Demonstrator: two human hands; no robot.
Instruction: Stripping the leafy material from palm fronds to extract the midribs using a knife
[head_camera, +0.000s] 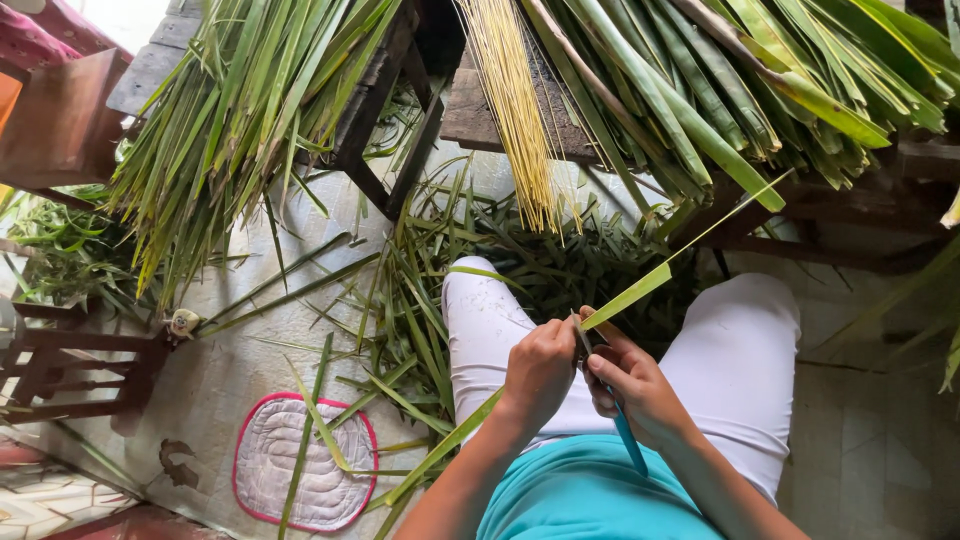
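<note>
While both hands grip it, the leaf strip (628, 296) runs between left hand (540, 372) and right hand (632, 385).

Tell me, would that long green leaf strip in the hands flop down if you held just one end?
Probably a little. The green leaf strip juts out nearly straight past the left hand and right hand, so it seems fairly stiff. Its thin tip would likely droop. It looks flat and narrow, so probably very light.

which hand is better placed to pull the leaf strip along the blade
Left. The left hand already grips the leaf strip, while the right hand holds the blue-handled knife against it.
</note>
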